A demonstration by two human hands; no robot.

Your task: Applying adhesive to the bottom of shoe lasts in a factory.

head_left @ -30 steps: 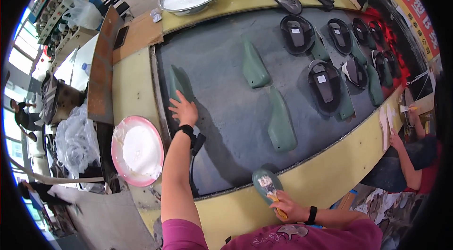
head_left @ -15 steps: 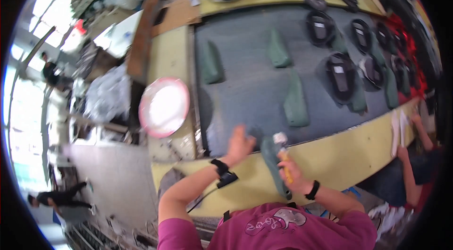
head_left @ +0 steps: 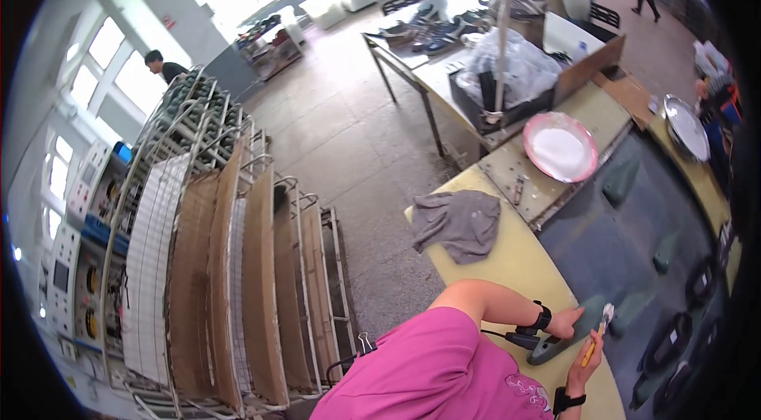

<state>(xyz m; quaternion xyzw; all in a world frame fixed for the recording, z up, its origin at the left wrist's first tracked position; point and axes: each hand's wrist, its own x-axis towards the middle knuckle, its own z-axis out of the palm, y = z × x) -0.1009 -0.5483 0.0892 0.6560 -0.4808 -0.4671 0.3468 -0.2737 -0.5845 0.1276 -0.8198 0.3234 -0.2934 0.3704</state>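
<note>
A green shoe last (head_left: 545, 352) lies slanted at the yellow near edge of the worktable. My left hand (head_left: 564, 324) is closed on it, partly covering its middle; a black strap and a small dark box are at that wrist. My right hand (head_left: 583, 366) grips a brush (head_left: 588, 353) by its yellow handle, the pale bristle end pointing away from me beside the last. Further green lasts (head_left: 621, 181) rest on the dark grey table surface (head_left: 587, 241). Dark shoe uppers (head_left: 667, 349) with white labels lie at the right.
A pink-rimmed basin (head_left: 560, 147) with white contents stands on the table's left end, near a grey cloth (head_left: 457, 226). A silver basin (head_left: 686, 128) sits on the far edge. Racks with brown boards (head_left: 261, 285) stand at my left. Other people are in the background.
The view has swung left, bringing the racks and cloth into sight. My left hand has come from beside the green last onto it. The brush stays in my right hand.
</note>
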